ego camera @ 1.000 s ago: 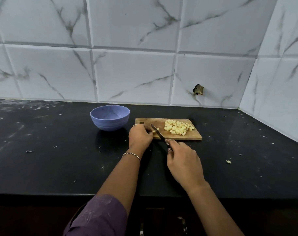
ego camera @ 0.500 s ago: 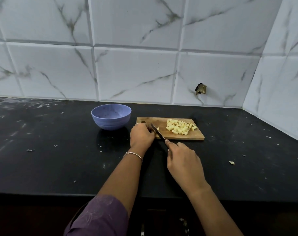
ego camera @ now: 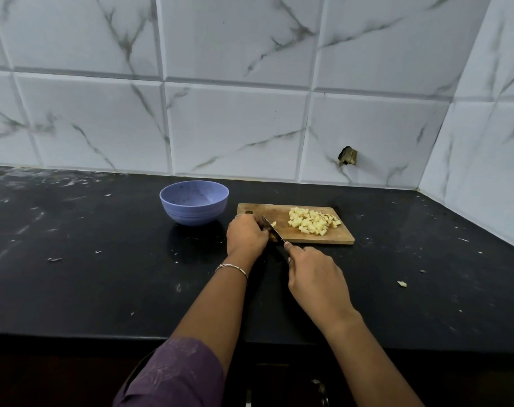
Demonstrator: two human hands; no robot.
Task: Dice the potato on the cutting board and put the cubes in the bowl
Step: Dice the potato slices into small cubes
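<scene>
A wooden cutting board (ego camera: 342, 237) lies on the black counter, with a pile of several pale yellow potato cubes (ego camera: 311, 221) on its right half. At the board's left end my left hand (ego camera: 245, 236) curls over a small piece of potato (ego camera: 273, 224), most of it hidden under the fingers. My right hand (ego camera: 314, 274) grips the handle of a knife (ego camera: 273, 229), forefinger along its back; the blade slants across the board just right of my left fingers. A blue bowl (ego camera: 194, 202) stands left of the board, with nothing visible inside.
The black counter (ego camera: 88, 274) is flecked with scraps; a stray potato bit (ego camera: 401, 284) lies to the right. Marble-look tiled walls close the back and right side, with a broken hole (ego camera: 348, 156) in one tile. The counter's front edge runs below my forearms.
Both hands and the knife stay at the board's left end; the blade has shifted only slightly at the small piece. The camera has drifted a little.
</scene>
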